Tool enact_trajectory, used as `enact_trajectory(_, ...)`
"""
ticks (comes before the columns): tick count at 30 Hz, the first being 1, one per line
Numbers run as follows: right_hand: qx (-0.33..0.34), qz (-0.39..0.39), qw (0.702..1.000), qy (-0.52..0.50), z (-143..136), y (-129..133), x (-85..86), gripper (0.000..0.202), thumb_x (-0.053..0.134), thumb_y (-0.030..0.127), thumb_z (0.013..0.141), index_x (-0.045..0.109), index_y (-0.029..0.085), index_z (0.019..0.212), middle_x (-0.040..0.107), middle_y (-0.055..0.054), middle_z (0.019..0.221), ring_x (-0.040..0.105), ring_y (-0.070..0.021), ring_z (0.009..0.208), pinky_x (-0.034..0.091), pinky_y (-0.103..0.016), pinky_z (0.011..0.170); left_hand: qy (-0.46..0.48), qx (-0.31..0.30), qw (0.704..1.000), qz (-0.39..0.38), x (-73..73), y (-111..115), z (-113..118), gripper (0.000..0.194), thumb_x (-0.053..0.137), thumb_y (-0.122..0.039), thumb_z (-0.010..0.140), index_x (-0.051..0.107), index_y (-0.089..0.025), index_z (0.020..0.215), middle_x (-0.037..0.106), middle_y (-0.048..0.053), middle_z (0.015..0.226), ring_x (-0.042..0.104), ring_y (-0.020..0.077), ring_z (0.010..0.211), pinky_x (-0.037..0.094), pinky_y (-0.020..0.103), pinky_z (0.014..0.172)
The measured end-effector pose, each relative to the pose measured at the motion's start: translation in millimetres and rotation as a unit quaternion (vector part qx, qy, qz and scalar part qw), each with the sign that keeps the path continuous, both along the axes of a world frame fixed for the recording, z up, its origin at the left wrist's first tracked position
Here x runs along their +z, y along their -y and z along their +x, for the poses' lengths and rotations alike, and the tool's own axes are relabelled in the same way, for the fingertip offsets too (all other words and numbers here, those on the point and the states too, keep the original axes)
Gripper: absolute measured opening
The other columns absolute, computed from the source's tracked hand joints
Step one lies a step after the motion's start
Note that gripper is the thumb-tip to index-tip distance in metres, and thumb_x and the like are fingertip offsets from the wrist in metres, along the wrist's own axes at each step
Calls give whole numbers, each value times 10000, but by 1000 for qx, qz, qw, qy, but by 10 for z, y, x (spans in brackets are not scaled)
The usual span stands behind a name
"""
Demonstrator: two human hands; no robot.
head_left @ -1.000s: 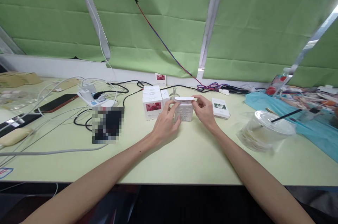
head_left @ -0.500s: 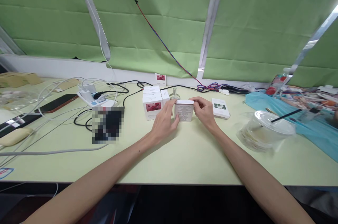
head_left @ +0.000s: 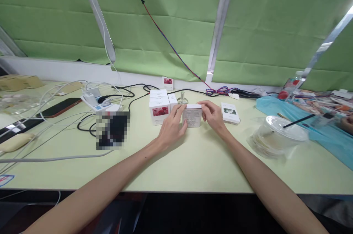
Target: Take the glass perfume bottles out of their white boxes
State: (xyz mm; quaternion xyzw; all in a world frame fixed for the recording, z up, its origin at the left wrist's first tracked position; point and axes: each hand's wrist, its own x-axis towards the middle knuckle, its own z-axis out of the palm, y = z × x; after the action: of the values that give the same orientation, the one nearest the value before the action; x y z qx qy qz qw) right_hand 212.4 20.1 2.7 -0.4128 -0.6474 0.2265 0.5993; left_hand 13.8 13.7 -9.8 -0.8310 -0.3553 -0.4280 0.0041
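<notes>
A small white box [head_left: 193,117] with printed text on its near face stands upright on the table in front of me. My left hand [head_left: 172,125] is closed on its left side, fingertips at the top left corner and thumb by the near face. At the top right corner, my right hand [head_left: 212,116] grips the box with bent fingers. Behind it is a clear glass bottle [head_left: 182,98], partly hidden. Left of the box stand several white boxes with a red flower picture [head_left: 160,112]. A white box with a green picture [head_left: 230,113] lies right of my right hand.
A lidded plastic cup with a black straw [head_left: 284,131] stands on the right, beside a blue plastic sheet [head_left: 325,131]. Cables and a power strip [head_left: 103,106] lie on the left, near a phone [head_left: 59,107]. Another flower-picture box [head_left: 167,83] stands at the back.
My left fingertips have shifted slightly right along the top edge of the box. The box stays in place. Part of another person's hand now shows at the far right edge.
</notes>
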Motion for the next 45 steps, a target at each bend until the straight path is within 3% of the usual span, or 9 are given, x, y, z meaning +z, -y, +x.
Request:
enact_trajectory(8, -25, 16, 999, 28, -1, -21, -16, 277, 622, 434, 864, 725, 211, 992, 481, 33, 613, 406, -127, 540, 343, -254, 514, -3, 2, 1000, -2, -13, -8, -4, 539, 513, -182, 907, 408, -223, 1434, 510, 141, 1382, 642, 217, 1001, 577, 339, 727)
enact_trajectory(24, -32, 5, 999, 16, -10, -55, -46, 294, 598, 468, 900, 724, 208, 954, 564, 14, 659, 439, -113, 497, 345, -251, 464, -17, 7, 1000, 4, -21, -11, -1, 592, 500, -196, 919, 369, -229, 1495, 503, 147, 1380, 636, 178, 873, 519, 279, 587)
enact_trajectory(45, -36, 22, 999, 32, 5, -89, -56, 309, 604, 467, 910, 709, 176, 913, 572, 15, 625, 445, -102, 483, 340, -246, 455, -73, 32, 996, 44, -58, -20, -5, 638, 507, -190, 917, 326, -202, 1529, 485, 175, 1389, 636, 206, 905, 504, 289, 581)
